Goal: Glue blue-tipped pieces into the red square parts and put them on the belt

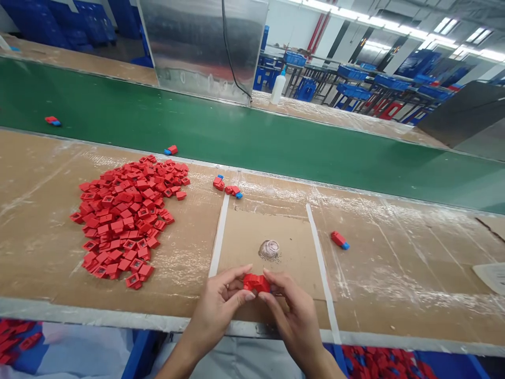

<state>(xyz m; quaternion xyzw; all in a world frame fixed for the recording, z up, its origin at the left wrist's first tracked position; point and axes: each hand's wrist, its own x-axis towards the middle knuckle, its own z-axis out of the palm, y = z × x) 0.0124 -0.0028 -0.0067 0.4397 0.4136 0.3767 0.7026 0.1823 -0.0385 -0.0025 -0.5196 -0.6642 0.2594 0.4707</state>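
Observation:
Between both hands, just above the near part of a cardboard sheet, is a red plastic piece. My left hand pinches its left end between thumb and fingers. Its right end is gripped by my right hand, whose fingertips hide part of it. Beyond the hands, a round, greyish-pink lump sits on the cardboard. To the left lies a large heap of small red plastic parts. Two red-and-blue pieces lie past the sheet, and another red-and-blue piece rests to its right.
A green conveyor belt runs behind the worktable, carrying a red-and-blue piece. A white bottle and a metal panel stand beyond it. Below the table edge are blue bins with red parts. Paper lies far right.

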